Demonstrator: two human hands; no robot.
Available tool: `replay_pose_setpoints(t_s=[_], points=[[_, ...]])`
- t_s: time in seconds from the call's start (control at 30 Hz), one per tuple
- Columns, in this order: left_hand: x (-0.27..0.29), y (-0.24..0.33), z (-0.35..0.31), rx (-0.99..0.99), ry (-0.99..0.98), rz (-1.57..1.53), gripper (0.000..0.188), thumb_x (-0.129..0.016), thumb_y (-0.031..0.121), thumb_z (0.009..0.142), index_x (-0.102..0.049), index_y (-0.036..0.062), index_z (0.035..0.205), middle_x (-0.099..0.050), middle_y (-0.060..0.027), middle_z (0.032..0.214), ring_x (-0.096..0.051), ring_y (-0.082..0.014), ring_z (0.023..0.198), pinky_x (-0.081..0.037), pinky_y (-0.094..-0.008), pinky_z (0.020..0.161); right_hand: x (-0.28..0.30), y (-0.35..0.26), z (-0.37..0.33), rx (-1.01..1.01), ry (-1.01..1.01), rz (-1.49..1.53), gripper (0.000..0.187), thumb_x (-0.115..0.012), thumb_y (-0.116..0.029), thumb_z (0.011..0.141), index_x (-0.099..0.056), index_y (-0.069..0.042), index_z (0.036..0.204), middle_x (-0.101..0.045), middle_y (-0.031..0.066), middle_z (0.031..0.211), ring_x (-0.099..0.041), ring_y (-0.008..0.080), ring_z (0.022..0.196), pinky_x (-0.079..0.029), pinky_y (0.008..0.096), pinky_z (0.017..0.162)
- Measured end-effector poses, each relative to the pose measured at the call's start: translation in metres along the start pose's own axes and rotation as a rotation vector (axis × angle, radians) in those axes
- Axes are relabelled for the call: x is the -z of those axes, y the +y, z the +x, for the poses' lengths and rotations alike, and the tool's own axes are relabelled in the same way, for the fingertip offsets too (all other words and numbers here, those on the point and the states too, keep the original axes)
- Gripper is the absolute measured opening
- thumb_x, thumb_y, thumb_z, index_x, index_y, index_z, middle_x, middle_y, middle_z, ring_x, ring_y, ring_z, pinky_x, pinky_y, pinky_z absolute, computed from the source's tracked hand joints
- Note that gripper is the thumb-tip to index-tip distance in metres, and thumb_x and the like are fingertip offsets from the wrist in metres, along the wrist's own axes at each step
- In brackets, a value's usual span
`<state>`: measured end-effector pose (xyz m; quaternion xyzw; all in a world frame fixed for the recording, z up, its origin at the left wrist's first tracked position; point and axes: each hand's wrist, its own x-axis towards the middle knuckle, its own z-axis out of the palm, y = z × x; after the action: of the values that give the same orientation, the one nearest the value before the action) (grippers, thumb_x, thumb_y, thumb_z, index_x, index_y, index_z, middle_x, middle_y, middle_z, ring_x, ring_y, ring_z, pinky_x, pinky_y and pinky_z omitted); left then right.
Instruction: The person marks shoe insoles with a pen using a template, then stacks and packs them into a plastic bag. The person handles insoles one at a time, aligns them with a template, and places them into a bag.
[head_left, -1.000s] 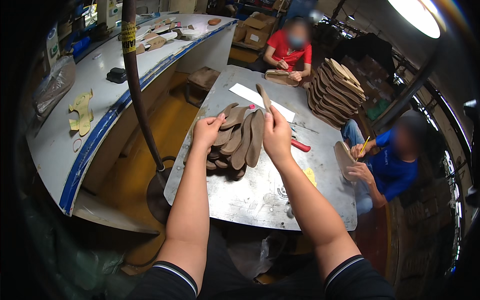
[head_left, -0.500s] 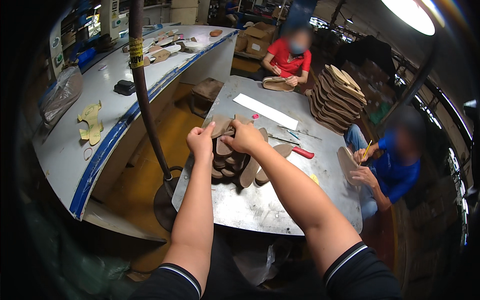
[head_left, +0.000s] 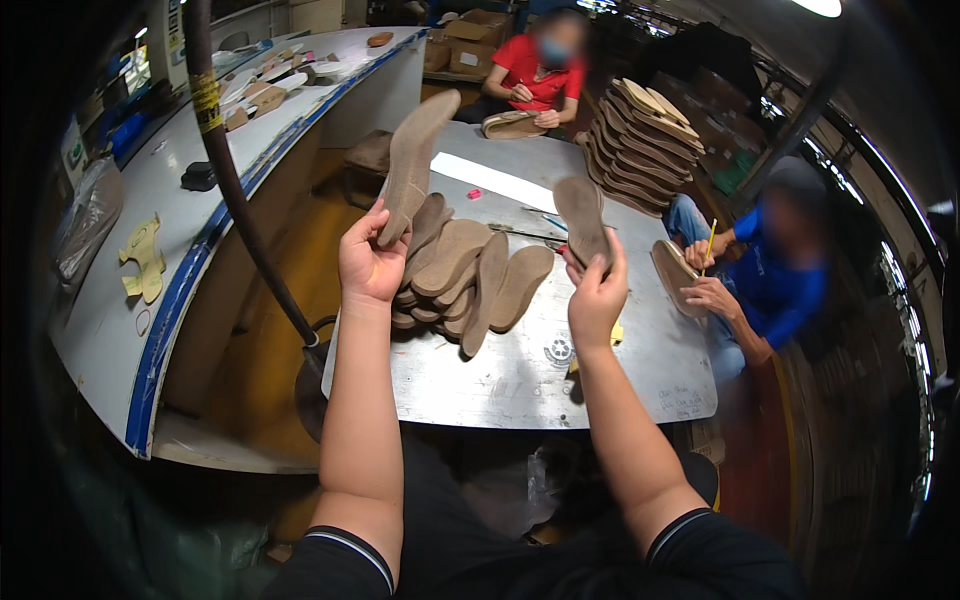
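My left hand [head_left: 373, 255] grips the lower end of a long brown insole [head_left: 414, 165], which stands nearly upright above the metal table [head_left: 530, 385]. Another brown insole [head_left: 580, 218] is pinched in my right hand [head_left: 599, 290], raised on the other side with its broad end up. Between the two hands lies a loose pile of brown insoles [head_left: 452, 258], overlapping one another. One insole [head_left: 522, 287] rests at the pile's right edge, flat on the metal.
A tall stack of insoles [head_left: 640, 145] stands at the back right. A white strip [head_left: 490, 182] and a pink piece [head_left: 474, 194] lie beyond the pile. Co-workers in red [head_left: 535, 75] and blue [head_left: 775, 265] handle insoles. A dark pole [head_left: 240, 200] rises on the left, before a curved white counter [head_left: 95, 330].
Both hands were together over the pile; they have moved apart, each lifting one insole. The view has shifted, and the pile between them now shows more openly.
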<state>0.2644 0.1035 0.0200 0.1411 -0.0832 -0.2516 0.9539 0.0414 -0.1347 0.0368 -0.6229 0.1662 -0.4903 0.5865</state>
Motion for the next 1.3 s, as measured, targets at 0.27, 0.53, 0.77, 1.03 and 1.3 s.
replay_pose_setpoints(t_s=[0.27, 0.53, 0.77, 1.03, 1.3], points=[[-0.031, -0.050, -0.048, 0.091, -0.037, 0.286, 0.054, -0.054, 0.004, 0.102, -0.058, 0.0037, 0.156, -0.070, -0.0159, 0.148, -0.070, -0.0302, 0.133, -0.056, -0.0474, 0.114, 0.011, 0.044, -0.065, -0.008, -0.668, -1.052, 0.077, -0.074, -0.017, 0.100, -0.046, -0.003, 0.171, -0.036, 0.0400, 0.175, -0.053, 0.0578, 0.147, -0.047, 0.0541, 0.127], [-0.027, -0.055, -0.053, 0.105, 0.067, 0.473, 0.049, -0.057, -0.007, 0.092, -0.064, -0.0033, 0.140, -0.073, -0.0151, 0.129, -0.073, -0.0269, 0.115, -0.059, -0.0400, 0.105, 0.004, 0.097, -0.052, -0.192, -0.023, -0.803, 0.080, -0.075, -0.039, 0.107, -0.043, 0.012, 0.160, -0.055, 0.0377, 0.154, -0.063, 0.0504, 0.137, -0.050, 0.0531, 0.120], [-0.031, -0.098, -0.066, 0.098, 0.126, 1.191, 0.039, -0.063, -0.004, 0.091, -0.066, -0.0062, 0.129, -0.077, -0.0146, 0.111, -0.074, -0.0211, 0.096, -0.059, -0.0361, 0.085, -0.009, 0.127, 0.000, -0.476, -0.085, -0.778, 0.064, -0.079, -0.035, 0.102, -0.062, 0.016, 0.136, -0.075, 0.0377, 0.131, -0.074, 0.0497, 0.125, -0.059, 0.0499, 0.107], [-0.031, -0.118, -0.071, 0.162, 0.082, 1.061, 0.039, -0.060, -0.009, 0.092, -0.065, -0.0033, 0.130, -0.077, -0.0119, 0.111, -0.071, -0.0158, 0.089, -0.056, -0.0304, 0.078, -0.005, 0.106, 0.021, -0.710, -0.109, -0.069, 0.036, -0.082, -0.007, 0.093, -0.072, 0.008, 0.124, -0.081, 0.0180, 0.115, -0.080, 0.0302, 0.098, -0.065, 0.0444, 0.083], [-0.022, -0.143, -0.089, -0.336, -0.402, 1.453, 0.037, -0.054, -0.007, 0.081, -0.062, 0.0013, 0.116, -0.068, -0.0244, 0.122, -0.064, -0.0482, 0.125, -0.051, -0.0505, 0.112, 0.043, 0.052, -0.030, -0.529, -0.091, 0.221, 0.035, -0.070, -0.009, 0.100, -0.065, 0.003, 0.133, -0.077, 0.0169, 0.116, -0.080, 0.0299, 0.102, -0.067, 0.0465, 0.086]])
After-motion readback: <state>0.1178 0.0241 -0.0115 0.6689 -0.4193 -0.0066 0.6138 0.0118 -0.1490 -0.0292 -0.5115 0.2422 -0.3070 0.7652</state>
